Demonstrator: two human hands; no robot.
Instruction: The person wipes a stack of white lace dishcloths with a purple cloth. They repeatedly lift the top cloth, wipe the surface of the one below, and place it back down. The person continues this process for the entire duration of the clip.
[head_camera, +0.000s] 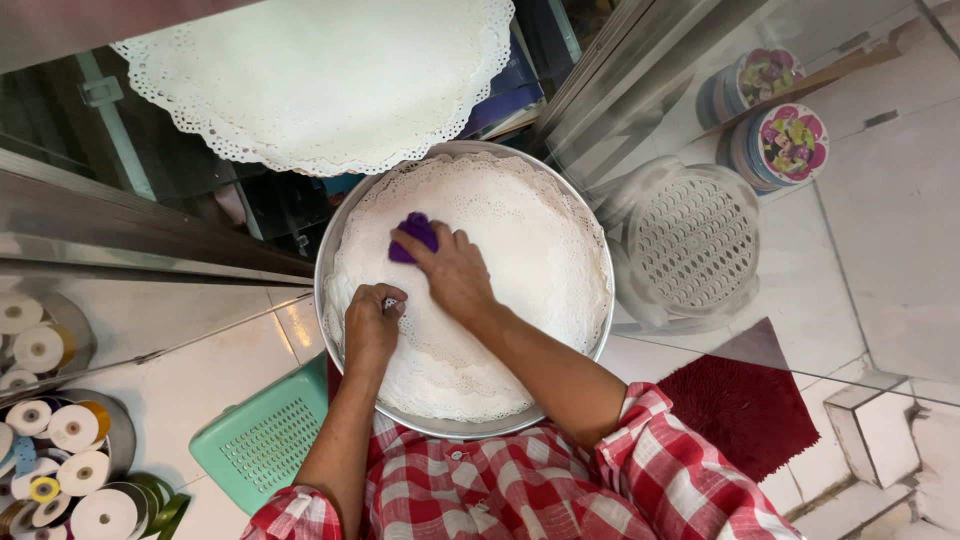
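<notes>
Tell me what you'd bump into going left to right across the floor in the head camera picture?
Ribbon spools → green plastic stool → left hand → right hand pressing a purple cloth on the doily in the round metal tray → white plastic basket → flowered round tins.

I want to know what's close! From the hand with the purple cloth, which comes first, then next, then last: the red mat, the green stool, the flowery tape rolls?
From the right hand, in the head view:
1. Green stool, lower left, by the person's left elbow.
2. Red mat, lower right, on the floor.
3. Flowery tape rolls, far upper right.
</notes>
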